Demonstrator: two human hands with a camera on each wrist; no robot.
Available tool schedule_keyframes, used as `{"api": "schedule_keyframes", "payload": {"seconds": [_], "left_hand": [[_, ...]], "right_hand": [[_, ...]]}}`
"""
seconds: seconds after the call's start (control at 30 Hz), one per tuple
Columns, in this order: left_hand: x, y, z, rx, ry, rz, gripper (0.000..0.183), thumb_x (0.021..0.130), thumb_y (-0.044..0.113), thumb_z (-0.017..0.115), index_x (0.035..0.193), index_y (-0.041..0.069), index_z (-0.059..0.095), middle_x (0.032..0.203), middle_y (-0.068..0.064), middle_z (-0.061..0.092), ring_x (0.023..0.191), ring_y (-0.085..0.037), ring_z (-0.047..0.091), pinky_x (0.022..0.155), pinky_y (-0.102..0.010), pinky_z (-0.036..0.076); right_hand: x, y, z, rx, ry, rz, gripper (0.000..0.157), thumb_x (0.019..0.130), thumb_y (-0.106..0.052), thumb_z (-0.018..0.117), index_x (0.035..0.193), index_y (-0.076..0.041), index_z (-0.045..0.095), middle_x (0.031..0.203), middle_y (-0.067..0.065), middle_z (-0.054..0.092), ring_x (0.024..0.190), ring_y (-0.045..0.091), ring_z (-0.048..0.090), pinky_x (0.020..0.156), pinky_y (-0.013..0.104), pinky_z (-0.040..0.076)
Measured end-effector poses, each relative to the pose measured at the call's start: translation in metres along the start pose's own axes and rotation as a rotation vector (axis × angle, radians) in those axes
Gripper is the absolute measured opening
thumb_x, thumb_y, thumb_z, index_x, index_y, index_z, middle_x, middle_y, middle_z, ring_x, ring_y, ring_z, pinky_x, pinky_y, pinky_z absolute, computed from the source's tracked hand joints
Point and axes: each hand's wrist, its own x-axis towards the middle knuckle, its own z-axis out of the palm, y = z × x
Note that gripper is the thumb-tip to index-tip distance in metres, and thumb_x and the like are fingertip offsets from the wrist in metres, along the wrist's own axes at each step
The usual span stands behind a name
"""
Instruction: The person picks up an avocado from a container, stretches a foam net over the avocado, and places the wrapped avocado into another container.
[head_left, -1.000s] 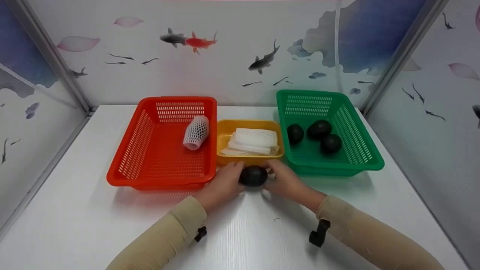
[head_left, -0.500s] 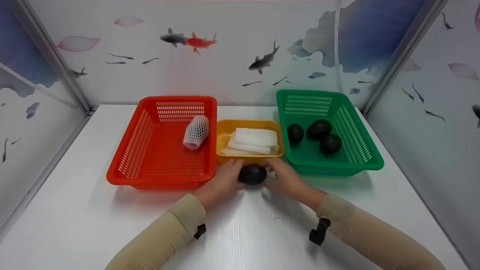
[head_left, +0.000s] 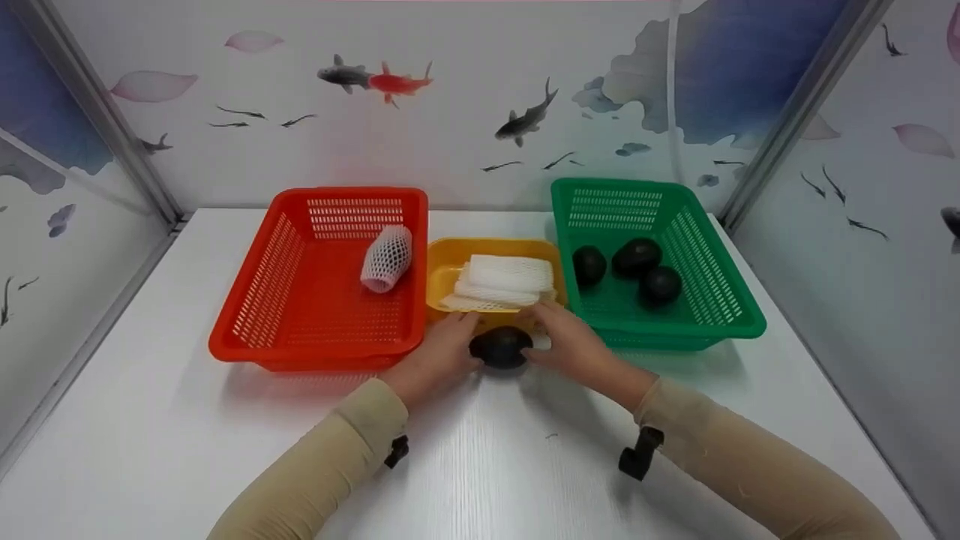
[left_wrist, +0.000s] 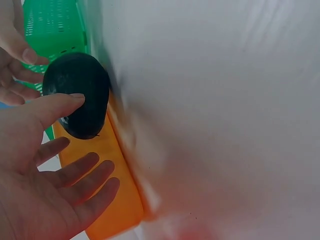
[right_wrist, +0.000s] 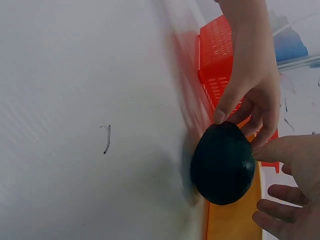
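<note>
A dark, smooth avocado (head_left: 501, 347) lies crosswise between the two hands, just in front of the yellow basket. My left hand (head_left: 441, 351) holds its left end, with the thumb laid over the near side, as the left wrist view shows. At the other end my right hand (head_left: 574, 345) has its thumb at the skin, and its other fingers spread loosely apart from the fruit in the right wrist view. White foam net sleeves (head_left: 510, 274) are stacked flat in the yellow basket (head_left: 442, 259) behind the hands.
A red basket (head_left: 259, 300) on the left contains one white foam net sleeve (head_left: 387, 259), bulging around something. In the green basket (head_left: 712, 300) on the right sit several dark avocados (head_left: 636, 257). White panels with painted fish surround the white table (head_left: 480, 480).
The right hand has opened somewhat and its fingers have moved up toward the yellow basket's rim. The avocado has shifted slightly left, and the red basket has been nudged slightly left and back.
</note>
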Motion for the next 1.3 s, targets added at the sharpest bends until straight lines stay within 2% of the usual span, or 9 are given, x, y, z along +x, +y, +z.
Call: {"api": "schedule_keyframes", "payload": {"seconds": [0.13, 0.23, 0.4, 0.57, 0.67, 0.93, 1.07, 1.3], "left_hand": [[0.002, -0.001, -0.003, 0.002, -0.026, -0.019, 0.083, 0.084, 0.024, 0.078, 0.152, 0.024, 0.031, 0.148, 0.004, 0.039, 0.133, -0.017, 0.038, 0.11, -0.043, 0.032], [0.003, -0.001, -0.004, -0.011, -0.032, -0.016, 0.085, 0.083, 0.024, 0.079, 0.152, 0.026, 0.03, 0.148, 0.005, 0.039, 0.132, -0.017, 0.038, 0.111, -0.043, 0.032], [0.004, 0.005, -0.003, 0.015, -0.021, 0.014, 0.083, 0.082, 0.023, 0.081, 0.15, 0.024, 0.034, 0.144, 0.004, 0.043, 0.129, -0.017, 0.042, 0.11, -0.041, 0.033], [0.004, 0.012, -0.005, 0.104, -0.014, 0.078, 0.08, 0.081, 0.025, 0.081, 0.148, 0.021, 0.038, 0.139, 0.002, 0.048, 0.123, -0.018, 0.046, 0.108, -0.04, 0.036], [0.007, 0.017, -0.009, 0.172, -0.03, 0.08, 0.071, 0.081, 0.028, 0.081, 0.142, 0.018, 0.044, 0.129, -0.002, 0.053, 0.114, -0.019, 0.05, 0.104, -0.037, 0.041], [0.013, 0.024, -0.022, 0.311, -0.055, 0.128, 0.055, 0.085, 0.033, 0.077, 0.131, 0.014, 0.052, 0.112, -0.004, 0.055, 0.098, -0.021, 0.052, 0.091, -0.034, 0.049], [0.017, 0.026, -0.03, 0.365, -0.055, 0.132, 0.049, 0.086, 0.034, 0.075, 0.126, 0.013, 0.055, 0.107, -0.005, 0.056, 0.094, -0.021, 0.053, 0.088, -0.033, 0.05], [0.021, 0.024, -0.04, 0.422, -0.015, 0.136, 0.051, 0.088, 0.035, 0.073, 0.131, 0.015, 0.056, 0.115, -0.006, 0.058, 0.1, -0.021, 0.054, 0.094, -0.035, 0.049]], "right_hand": [[0.005, -0.006, -0.007, 0.018, -0.028, 0.02, 0.043, 0.085, -0.01, 0.076, 0.124, -0.005, 0.057, 0.122, 0.011, 0.055, 0.11, 0.027, 0.057, 0.093, 0.042, 0.05], [0.01, -0.01, -0.013, -0.019, -0.041, 0.011, 0.04, 0.086, -0.01, 0.075, 0.122, -0.005, 0.058, 0.121, 0.011, 0.057, 0.109, 0.029, 0.057, 0.092, 0.043, 0.05], [0.02, -0.011, -0.025, -0.163, -0.038, -0.033, 0.036, 0.087, -0.014, 0.073, 0.12, -0.006, 0.062, 0.119, 0.011, 0.06, 0.107, 0.028, 0.056, 0.095, 0.042, 0.047], [0.033, -0.007, -0.033, -0.381, -0.06, -0.062, 0.037, 0.088, -0.02, 0.074, 0.121, -0.006, 0.064, 0.118, 0.012, 0.061, 0.107, 0.028, 0.054, 0.099, 0.042, 0.045], [0.039, -0.003, -0.033, -0.51, -0.083, -0.088, 0.036, 0.089, -0.023, 0.073, 0.12, -0.007, 0.065, 0.114, 0.01, 0.061, 0.105, 0.028, 0.054, 0.099, 0.041, 0.045], [0.05, 0.008, -0.033, -0.685, -0.145, -0.115, 0.033, 0.091, -0.026, 0.071, 0.118, -0.01, 0.067, 0.112, 0.008, 0.062, 0.102, 0.027, 0.051, 0.097, 0.042, 0.044], [0.057, 0.011, -0.03, -0.713, -0.176, -0.098, 0.03, 0.094, -0.027, 0.066, 0.119, -0.01, 0.067, 0.119, 0.01, 0.06, 0.109, 0.029, 0.05, 0.102, 0.044, 0.041], [0.064, 0.014, -0.023, -0.77, -0.22, -0.074, 0.031, 0.097, -0.028, 0.062, 0.122, -0.011, 0.067, 0.138, 0.013, 0.051, 0.128, 0.032, 0.042, 0.11, 0.05, 0.031]]}}
